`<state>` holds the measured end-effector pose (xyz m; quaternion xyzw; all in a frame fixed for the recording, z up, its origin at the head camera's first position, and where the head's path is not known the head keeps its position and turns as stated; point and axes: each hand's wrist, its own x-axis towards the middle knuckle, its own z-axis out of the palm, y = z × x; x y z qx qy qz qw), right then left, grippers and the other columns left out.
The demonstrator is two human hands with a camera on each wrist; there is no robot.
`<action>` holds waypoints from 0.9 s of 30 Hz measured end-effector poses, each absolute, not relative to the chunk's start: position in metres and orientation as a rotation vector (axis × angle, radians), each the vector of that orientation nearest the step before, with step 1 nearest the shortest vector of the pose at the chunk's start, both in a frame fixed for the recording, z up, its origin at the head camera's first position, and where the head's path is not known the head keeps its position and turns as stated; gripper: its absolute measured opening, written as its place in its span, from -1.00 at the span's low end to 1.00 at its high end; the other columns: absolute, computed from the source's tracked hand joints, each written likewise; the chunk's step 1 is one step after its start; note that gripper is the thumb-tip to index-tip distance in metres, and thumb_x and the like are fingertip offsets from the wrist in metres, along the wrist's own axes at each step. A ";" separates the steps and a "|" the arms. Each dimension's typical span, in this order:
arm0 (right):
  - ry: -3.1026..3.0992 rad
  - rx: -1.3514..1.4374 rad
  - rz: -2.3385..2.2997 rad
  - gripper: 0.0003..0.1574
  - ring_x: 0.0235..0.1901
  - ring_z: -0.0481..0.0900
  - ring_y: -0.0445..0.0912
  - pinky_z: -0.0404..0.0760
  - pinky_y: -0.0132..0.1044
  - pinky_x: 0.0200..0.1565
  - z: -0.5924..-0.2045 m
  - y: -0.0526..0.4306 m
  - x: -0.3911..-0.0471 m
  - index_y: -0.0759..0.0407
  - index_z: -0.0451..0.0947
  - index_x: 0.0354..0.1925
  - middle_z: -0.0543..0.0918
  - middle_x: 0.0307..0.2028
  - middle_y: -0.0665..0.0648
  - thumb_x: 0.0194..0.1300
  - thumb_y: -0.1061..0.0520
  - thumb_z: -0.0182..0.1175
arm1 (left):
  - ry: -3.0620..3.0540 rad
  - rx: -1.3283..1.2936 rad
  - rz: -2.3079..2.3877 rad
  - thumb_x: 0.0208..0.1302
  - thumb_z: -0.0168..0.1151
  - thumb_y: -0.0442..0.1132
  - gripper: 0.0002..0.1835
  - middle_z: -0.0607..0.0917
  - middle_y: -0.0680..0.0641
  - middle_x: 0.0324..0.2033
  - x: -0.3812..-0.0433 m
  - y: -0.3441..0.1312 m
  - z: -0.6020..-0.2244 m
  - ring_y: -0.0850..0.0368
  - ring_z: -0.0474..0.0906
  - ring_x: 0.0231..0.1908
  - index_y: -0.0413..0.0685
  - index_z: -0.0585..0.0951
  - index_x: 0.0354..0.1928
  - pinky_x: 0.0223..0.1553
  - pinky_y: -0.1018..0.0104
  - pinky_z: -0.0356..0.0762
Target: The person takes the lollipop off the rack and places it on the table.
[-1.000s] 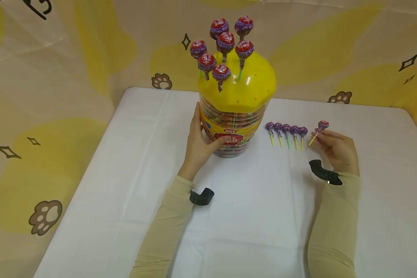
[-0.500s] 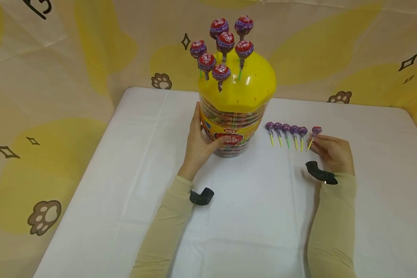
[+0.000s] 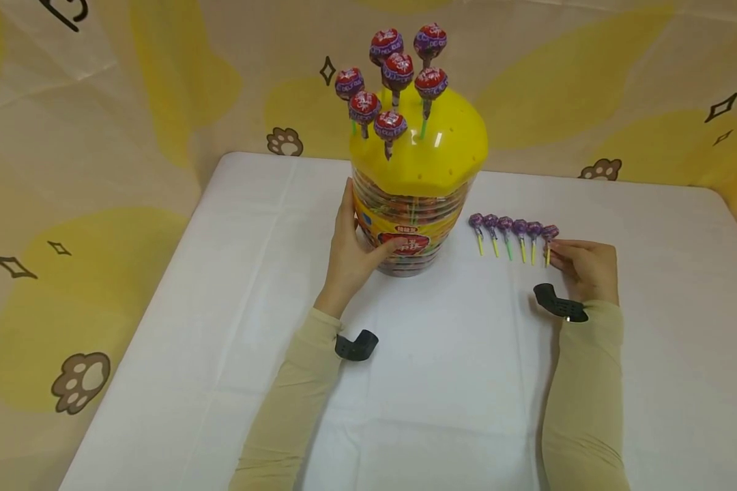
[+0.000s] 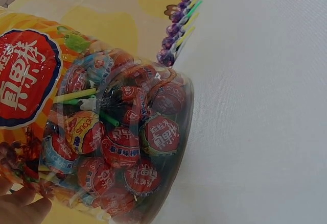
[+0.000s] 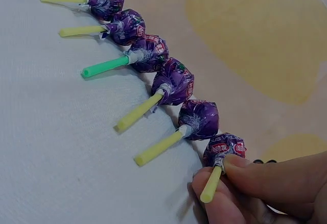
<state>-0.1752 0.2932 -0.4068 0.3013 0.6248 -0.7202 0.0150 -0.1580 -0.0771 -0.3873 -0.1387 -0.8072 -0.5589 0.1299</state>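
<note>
My left hand [image 3: 356,252] grips a clear ribbed jar [image 3: 426,218] from its left side, the thumb across the label. Wrapped candies fill the jar, as the left wrist view shows. Several lollipops [image 3: 397,71] stand upright in its yellow lid [image 3: 454,146]. To the right, my right hand [image 3: 589,269] pinches a purple-wrapped lollipop [image 5: 223,150] by the top of its yellow stick, at the right end of a row of lollipops [image 5: 173,81]. The row lies on the table, heads away from me, sticks yellow except one green.
A white cloth covers the table [image 3: 442,395]. Behind it hangs a yellow patterned backdrop [image 3: 559,88] close to the table's far edge. A black wrist mount [image 3: 356,346] sits on each sleeve.
My right hand has moved left and slightly down with the lollipop, bringing it to the end of the row beside the others. My left hand stays on the jar.
</note>
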 end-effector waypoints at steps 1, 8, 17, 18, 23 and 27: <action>1.942 0.929 -2.249 -0.77 -0.53 0.67 -0.19 0.66 -0.41 -0.40 -0.407 0.293 -0.175 0.12 0.73 -0.53 0.67 -0.54 -0.02 0.16 0.36 0.28 | -2.343 -0.404 -1.625 0.09 0.42 -0.22 0.14 0.01 -0.12 0.43 -0.158 -0.077 -0.387 0.07 -0.03 0.40 0.00 -0.23 0.49 0.37 0.11 0.07; 2.153 0.803 -2.112 -0.59 -0.63 0.62 -0.25 0.63 -0.47 -0.49 -0.407 0.293 -0.175 -0.01 0.67 -0.67 0.64 -0.63 -0.09 0.21 0.35 0.23 | -2.350 -0.401 -1.618 0.08 0.43 -0.22 0.15 0.00 -0.14 0.43 -0.158 -0.077 -0.386 0.06 -0.04 0.40 -0.01 -0.23 0.49 0.37 0.10 0.07; 2.426 0.708 -1.879 -0.56 -0.67 0.58 -0.35 0.57 -0.59 -0.50 -0.407 0.294 -0.175 -0.14 0.62 -0.69 0.59 -0.72 -0.23 0.20 0.30 0.25 | -2.350 -0.405 -1.606 0.08 0.43 -0.22 0.15 0.01 -0.13 0.43 -0.158 -0.077 -0.386 0.07 -0.02 0.40 -0.02 -0.23 0.49 0.36 0.12 0.08; 2.438 0.703 -1.863 -0.56 -0.66 0.58 -0.36 0.57 -0.60 -0.50 -0.407 0.295 -0.175 -0.16 0.62 -0.70 0.58 -0.71 -0.24 0.20 0.29 0.26 | -2.349 -0.407 -1.607 0.08 0.43 -0.22 0.15 0.01 -0.13 0.43 -0.158 -0.077 -0.386 0.07 -0.02 0.40 -0.02 -0.23 0.49 0.36 0.12 0.08; 2.441 0.664 -1.873 -0.60 -0.61 0.60 -0.37 0.57 -0.61 -0.44 -0.407 0.298 -0.172 -0.18 0.63 -0.66 0.60 -0.66 -0.27 0.19 0.27 0.28 | -2.346 -0.411 -1.602 0.08 0.43 -0.22 0.15 0.01 -0.13 0.43 -0.159 -0.077 -0.387 0.07 -0.01 0.39 -0.02 -0.23 0.49 0.36 0.12 0.09; 2.506 0.729 -1.815 -0.84 -0.53 0.57 -0.41 0.51 -0.67 -0.37 -0.404 0.297 -0.170 -0.06 0.73 -0.46 0.58 -0.63 -0.32 0.17 0.20 0.32 | -2.344 -0.416 -1.599 0.08 0.43 -0.22 0.15 0.00 -0.14 0.43 -0.159 -0.077 -0.388 0.06 -0.02 0.40 -0.02 -0.23 0.49 0.36 0.13 0.08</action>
